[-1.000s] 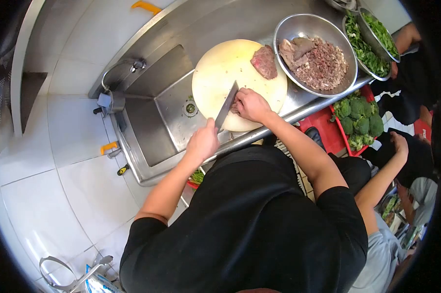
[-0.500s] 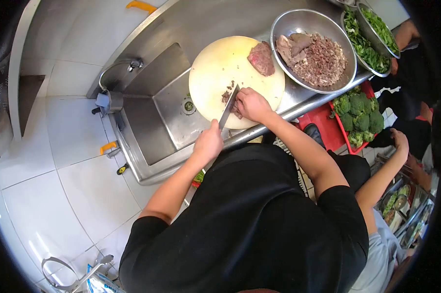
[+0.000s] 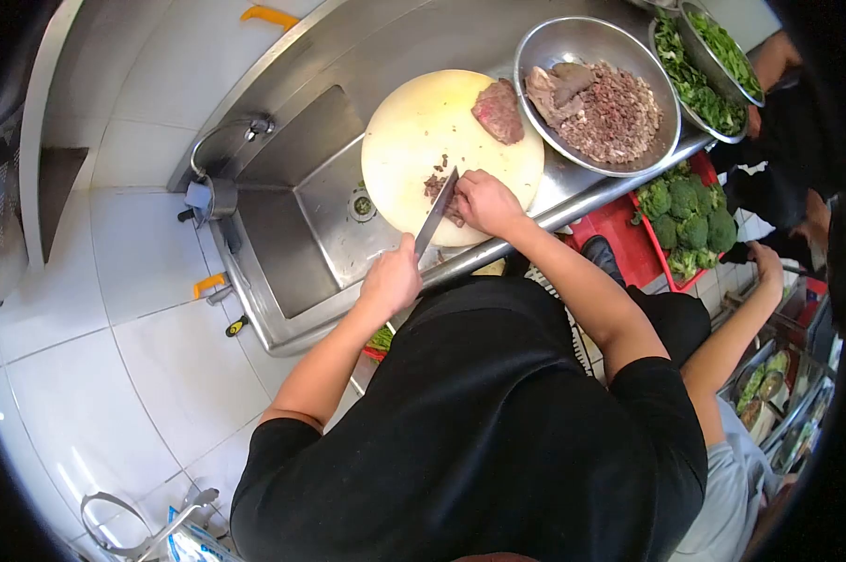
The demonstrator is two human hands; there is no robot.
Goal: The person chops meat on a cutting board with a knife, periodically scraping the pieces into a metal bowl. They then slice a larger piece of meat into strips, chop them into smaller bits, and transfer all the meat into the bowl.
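Meat bits (image 3: 433, 186) newly beside the knife (image 3: 438, 214), bag lettering (image 3: 198, 544) illegible

No txt can be read for sure. On the white & blue bag (image 3: 194, 543), at btm left of the view, there are some blue letters, but they are too small & unclear, so I cannot tell which word.

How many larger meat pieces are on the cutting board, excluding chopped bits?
2 visible: a chunk beside the meat bowl, and a partly covered piece under the right hand. The hand may hide more.
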